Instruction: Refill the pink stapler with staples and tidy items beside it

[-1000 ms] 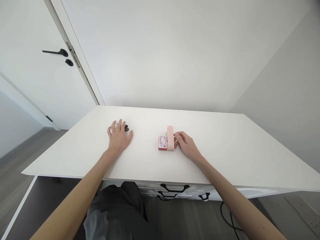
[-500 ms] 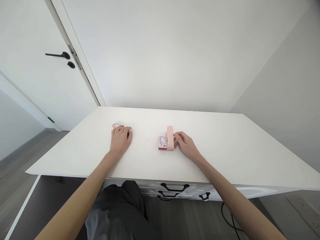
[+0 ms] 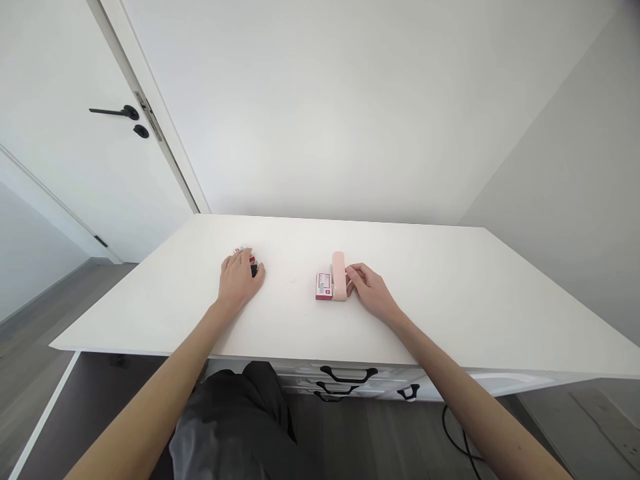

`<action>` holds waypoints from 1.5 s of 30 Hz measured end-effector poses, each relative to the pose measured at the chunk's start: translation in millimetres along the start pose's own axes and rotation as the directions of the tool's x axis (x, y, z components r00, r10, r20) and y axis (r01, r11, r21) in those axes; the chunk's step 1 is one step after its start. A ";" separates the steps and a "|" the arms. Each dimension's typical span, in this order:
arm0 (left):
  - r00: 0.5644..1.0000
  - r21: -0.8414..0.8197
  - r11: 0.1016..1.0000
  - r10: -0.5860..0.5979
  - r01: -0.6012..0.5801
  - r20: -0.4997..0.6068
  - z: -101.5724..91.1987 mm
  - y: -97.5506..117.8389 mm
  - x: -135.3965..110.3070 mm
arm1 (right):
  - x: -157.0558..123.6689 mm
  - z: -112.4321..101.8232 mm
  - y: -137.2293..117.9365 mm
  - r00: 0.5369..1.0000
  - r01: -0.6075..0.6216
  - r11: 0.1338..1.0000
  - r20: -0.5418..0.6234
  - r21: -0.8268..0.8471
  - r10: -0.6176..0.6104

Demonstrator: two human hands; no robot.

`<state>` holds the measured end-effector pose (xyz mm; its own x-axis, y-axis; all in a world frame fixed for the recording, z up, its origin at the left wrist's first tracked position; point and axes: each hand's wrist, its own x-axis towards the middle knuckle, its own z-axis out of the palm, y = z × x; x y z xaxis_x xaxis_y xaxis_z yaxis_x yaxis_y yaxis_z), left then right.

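Observation:
On the white table (image 3: 450, 293) my left hand (image 3: 237, 283) is curled over a small red and white box (image 3: 245, 254) and a small black object (image 3: 255, 269) at its fingertips. My right hand (image 3: 367, 288) lies with bent fingers against the right side of a pink stapler (image 3: 339, 275). A second small red and white box (image 3: 323, 286) rests flat against the stapler's left side.
A white door with a black handle (image 3: 113, 111) stands at the left behind the table. Below the front edge are white drawers with black handles (image 3: 347, 375), a black cable (image 3: 453, 437) on the floor, and my dark trousers (image 3: 235, 427).
My left hand went from spread flat to curled, closing its fingers over the small box and the black object. My right hand has stayed by the stapler.

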<state>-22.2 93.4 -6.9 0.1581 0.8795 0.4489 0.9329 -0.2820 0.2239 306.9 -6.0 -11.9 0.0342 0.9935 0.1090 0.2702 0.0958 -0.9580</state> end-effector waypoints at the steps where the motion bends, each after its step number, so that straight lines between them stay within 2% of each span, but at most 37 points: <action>1: 1.000 -0.009 1.000 0.022 -0.022 0.006 -1.5 1.5 -0.9 | 0.0 0.1 -0.1 1.000 0.002 1.000 0.001 0.002 -0.002; 9: 0.975 -0.097 0.971 0.221 -0.220 0.000 -11.4 12.9 -8.2 | -0.6 0.2 -1.1 1.000 -0.003 1.000 -0.004 -0.013 0.003; 15: 0.927 -0.202 0.908 0.376 -0.367 0.007 -16.3 18.5 -18.1 | 0.0 0.3 -0.8 1.000 -0.004 1.000 0.000 -0.023 0.004; 21: 0.928 -0.161 0.915 0.370 -0.371 -0.034 -18.1 23.9 -22.1 | -1.3 0.5 -0.9 1.000 -0.001 1.000 0.001 -0.020 0.001; 25: 0.939 -0.114 0.935 0.342 -0.335 0.047 -13.5 22.6 -20.4 | -1.2 0.8 -1.5 1.000 -0.008 1.000 0.001 -0.018 0.008; 28: 0.937 -0.147 0.935 0.338 -0.323 0.088 -13.1 22.2 -20.1 | -0.4 1.0 -1.1 1.000 -0.005 1.000 0.000 -0.017 0.005; 35: 0.926 -0.232 0.911 0.367 -0.339 0.089 -21.0 24.9 -23.2 | -0.8 0.4 -1.8 1.000 -0.003 1.000 0.001 -0.008 0.003; 45: 0.915 -0.145 0.912 0.396 -0.383 0.080 -35.7 22.5 -50.8 | -0.7 -0.1 -2.1 1.000 0.010 1.000 0.009 0.009 -0.010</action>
<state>-20.8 28.7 6.2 0.5400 0.7232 0.4305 0.7439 -0.6494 0.1577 306.4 -6.8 -10.0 0.0232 0.9930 0.1161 0.2620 0.1060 -0.9592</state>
